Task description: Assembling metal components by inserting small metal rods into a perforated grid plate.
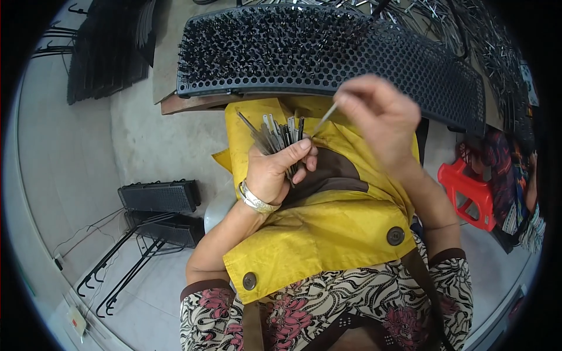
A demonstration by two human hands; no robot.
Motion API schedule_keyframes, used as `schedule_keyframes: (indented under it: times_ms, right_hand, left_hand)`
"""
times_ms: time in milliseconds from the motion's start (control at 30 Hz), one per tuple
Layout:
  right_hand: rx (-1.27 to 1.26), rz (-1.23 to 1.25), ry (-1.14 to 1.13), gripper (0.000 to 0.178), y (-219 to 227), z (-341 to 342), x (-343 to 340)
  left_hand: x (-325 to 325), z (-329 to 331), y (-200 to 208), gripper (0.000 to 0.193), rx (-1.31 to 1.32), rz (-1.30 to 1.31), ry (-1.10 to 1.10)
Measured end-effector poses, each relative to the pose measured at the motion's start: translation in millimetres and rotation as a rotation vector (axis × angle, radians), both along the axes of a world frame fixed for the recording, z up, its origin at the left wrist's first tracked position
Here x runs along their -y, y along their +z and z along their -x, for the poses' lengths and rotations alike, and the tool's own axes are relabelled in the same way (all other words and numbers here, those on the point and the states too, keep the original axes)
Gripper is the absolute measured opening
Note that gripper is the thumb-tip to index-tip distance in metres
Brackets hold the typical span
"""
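A pale grey wall point(64, 140) runs along the left, bent by the lens, beside a grey, patchily marked floor point(149, 128). A brown-edged worktop point(168, 76) stands across the upper part of the view, and a red plastic seat point(483, 199) with cut-out openings stands at right, under fairly even, pale light.

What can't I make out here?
All in the head view:
Right hand: fingers on the pale strip, motion-blurred.
Bundle of strips: midsection hidden by the left hand.
Black pieces in the perforated tray: too small and crowded to count.
Heap of metal strips: cut off by the fisheye rim.
Person at right: cut off by that rim.
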State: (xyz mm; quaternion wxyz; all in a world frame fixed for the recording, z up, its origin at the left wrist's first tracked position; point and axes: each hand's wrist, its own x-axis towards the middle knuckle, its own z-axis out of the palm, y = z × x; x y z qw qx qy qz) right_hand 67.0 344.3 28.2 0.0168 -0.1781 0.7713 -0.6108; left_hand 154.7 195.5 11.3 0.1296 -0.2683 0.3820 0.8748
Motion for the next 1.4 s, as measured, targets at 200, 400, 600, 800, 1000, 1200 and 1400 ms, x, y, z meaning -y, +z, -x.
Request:
schedule_keyframes:
  times_ms: [200,400,600,800,1000,1200,1400]
  right_hand:
    - [-0.633,-0.176,-0.205,0.011,1.7,51.9,-3.1]
    - [-0.922,-0.25,-0.035,0.015,-17.4,72.1,3.3]
    - [-1.05,-0.431,0.061,0.024,-22.6,64.3,7.0]
    - [-0.908,-0.329,0.096,0.021,-26.1,44.9,7.4]
    - [-0.033,-0.083,0.26,0.017,-19.9,-18.2,7.3]
    - [-0.05,-0.054,-0.023,0.012,-3.2,1.1,-4.8]
    - [-0.541,-0.188,-0.301,0.014,-6.5,51.9,-13.7]
  left_hand:
    - [-0.3,-0.3,-4.1,0.016,-0.01,-0.034,-0.059]
    - [-1.3,1.2,-2.4,0.016,0.003,-0.027,-0.058]
    - [0.7,1.1,-0.9,0.014,-0.007,-0.015,-0.072]
    - [0.1,0.9,-0.4,0.014,0.017,0.002,-0.076]
    - [-1.8,1.5,-1.0,0.014,-0.03,0.059,-0.137]
    - [0.6,-1.0,-4.3,0.015,0.01,-0.008,-0.064]
    - [-1.1,-0.3,-3.1,0.016,-0.006,-0.032,-0.096]
